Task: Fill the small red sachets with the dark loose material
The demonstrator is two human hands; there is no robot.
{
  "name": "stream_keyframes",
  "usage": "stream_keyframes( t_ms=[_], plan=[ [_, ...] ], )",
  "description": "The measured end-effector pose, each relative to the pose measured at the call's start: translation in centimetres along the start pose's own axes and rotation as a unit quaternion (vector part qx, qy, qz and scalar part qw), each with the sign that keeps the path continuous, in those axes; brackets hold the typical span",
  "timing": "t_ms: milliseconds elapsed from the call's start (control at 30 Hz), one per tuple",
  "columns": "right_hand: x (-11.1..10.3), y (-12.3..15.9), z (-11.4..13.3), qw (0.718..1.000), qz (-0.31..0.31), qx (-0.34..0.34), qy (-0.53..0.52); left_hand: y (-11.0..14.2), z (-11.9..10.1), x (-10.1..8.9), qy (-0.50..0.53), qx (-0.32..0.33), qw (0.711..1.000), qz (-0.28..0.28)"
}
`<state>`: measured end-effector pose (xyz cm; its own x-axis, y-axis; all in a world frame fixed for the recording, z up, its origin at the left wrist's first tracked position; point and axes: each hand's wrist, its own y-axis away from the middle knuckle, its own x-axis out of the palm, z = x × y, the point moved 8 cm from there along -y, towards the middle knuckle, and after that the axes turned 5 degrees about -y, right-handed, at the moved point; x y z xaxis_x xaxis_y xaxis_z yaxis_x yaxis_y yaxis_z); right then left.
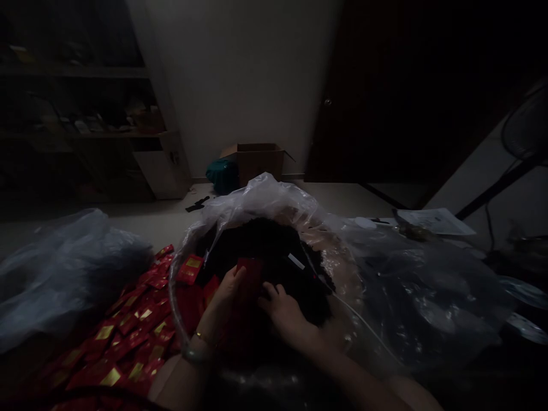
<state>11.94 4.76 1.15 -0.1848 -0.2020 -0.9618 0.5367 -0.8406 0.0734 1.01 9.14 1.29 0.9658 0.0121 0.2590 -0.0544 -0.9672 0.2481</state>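
My left hand [231,285] grips a dark red packet [250,273] by its left side, thumb on its front. Close by on the right is my right hand [282,311], its fingers bent inward by the packet's edge; anything between the fingertips is lost in the dim light. Both hands are over a mass of black, crumbly-looking material [274,234] inside a large clear plastic bag [261,191]. On that black mass lies a small white strip [296,261]. Another red packet with a gold label [189,268] rests at the bag's left rim.
Many red and gold packets [137,325] are heaped on the left, beside a bulky plastic bag [68,268]. More clear plastic [428,297] spreads to the right. Behind stand an open cardboard box [261,162], a teal bundle [222,176] and shelves [85,134]. The room is dim.
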Motion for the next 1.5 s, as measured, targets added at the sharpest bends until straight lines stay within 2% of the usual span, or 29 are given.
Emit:
stream_keyframes(
  t_ms=[167,267,333,400,500,567,667,767,833,1067,1133,1200,1267,1400,1500],
  plan=[
    [-2.9,-0.2,-4.1,0.986,-0.073,0.051,-0.143,-0.2,-0.5,1.3,0.008,0.05,0.995,0.083],
    [-4.4,-0.4,-6.6,0.955,-0.137,0.055,-0.257,0.0,-0.8,1.8,-0.016,0.074,0.99,0.117],
    [-4.8,-0.5,-8.2,0.92,-0.164,0.074,-0.348,0.0,-0.7,2.2,-0.037,0.079,0.987,0.136],
    [-4.5,-0.6,-9.5,0.855,-0.164,0.106,-0.48,-0.1,-0.6,2.4,-0.06,0.086,0.983,0.15],
    [-3.5,-0.8,-10.0,0.701,-0.133,0.145,-0.685,-0.4,-0.5,2.8,-0.097,0.1,0.977,0.16],
    [-3.5,-0.8,-9.6,0.612,-0.13,0.151,-0.765,-0.5,-0.2,3.0,-0.122,0.097,0.975,0.161],
    [-4.3,-0.5,-9.0,0.53,-0.164,0.146,-0.819,-0.8,0.5,3.2,-0.166,0.09,0.971,0.145],
    [-5.4,-0.2,-8.2,0.489,-0.203,0.124,-0.839,-1.0,0.9,3.6,-0.188,0.099,0.969,0.127],
    [-5.8,-0.1,-7.6,0.488,-0.216,0.114,-0.838,-1.0,1.1,3.9,-0.188,0.107,0.969,0.118],
    [-5.4,-0.5,-6.5,0.529,-0.244,0.106,-0.806,-1.1,1.2,3.4,-0.215,0.148,0.963,0.061],
    [-5.1,-0.8,-6.2,0.539,-0.237,0.088,-0.804,-1.1,1.1,3.1,-0.23,0.164,0.959,0.039],
    [-4.9,-1.0,-5.7,0.565,-0.217,0.066,-0.794,-1.1,1.0,2.9,-0.24,0.18,0.954,0.024],
    [-4.7,-0.9,-5.3,0.619,-0.188,0.053,-0.761,-1.1,0.8,2.7,-0.25,0.197,0.948,0.01],
    [-4.0,-0.5,-5.1,0.77,-0.135,0.071,-0.619,-1.0,0.5,2.4,-0.268,0.232,0.935,-0.018],
    [-4.4,-0.4,-5.3,0.85,-0.163,0.065,-0.497,-0.9,0.2,2.2,-0.279,0.253,0.926,-0.032]
  ],
)
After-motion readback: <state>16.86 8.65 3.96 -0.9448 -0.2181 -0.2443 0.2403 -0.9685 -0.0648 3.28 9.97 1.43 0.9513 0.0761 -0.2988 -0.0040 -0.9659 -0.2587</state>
